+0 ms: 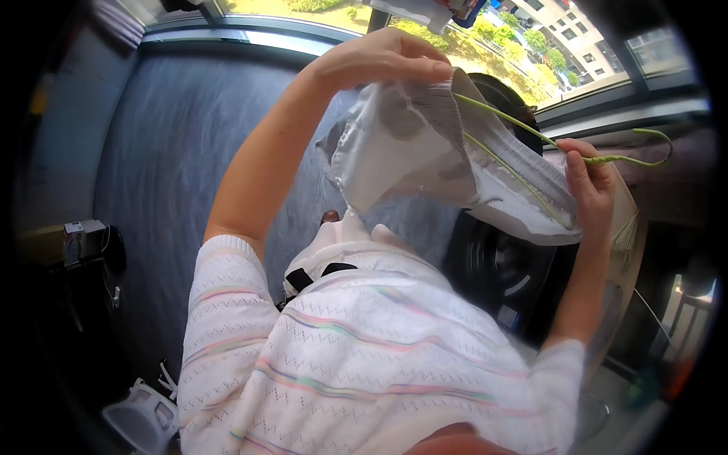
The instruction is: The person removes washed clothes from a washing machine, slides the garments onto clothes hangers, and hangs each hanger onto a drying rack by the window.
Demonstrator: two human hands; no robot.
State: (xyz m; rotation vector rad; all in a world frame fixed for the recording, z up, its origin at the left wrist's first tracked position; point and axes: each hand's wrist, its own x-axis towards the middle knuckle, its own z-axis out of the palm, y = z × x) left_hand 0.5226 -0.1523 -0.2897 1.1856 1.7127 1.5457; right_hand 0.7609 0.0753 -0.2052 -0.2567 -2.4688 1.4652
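Observation:
A pale grey-white garment (pixel 409 144) with a gathered elastic waistband hangs stretched between my two hands. My left hand (pixel 390 59) is closed on the waistband at its upper left end. My right hand (pixel 590 178) is closed around the neck of a green wire hanger (pixel 607 159), at the other end of the waistband. The hanger's hook points out to the right. Its thin arms reach into the waistband opening, and their far ends are hidden by the cloth. Whether my right fingers also grip the cloth, I cannot tell.
A black appliance with a round door (pixel 497 262), like a washing machine, stands below the garment. Windows (pixel 599 64) run along the far side. A white plastic stool-like item (pixel 144 417) is at lower left, and a small box (pixel 83 239) at left. Grey floor (pixel 189 144) lies between.

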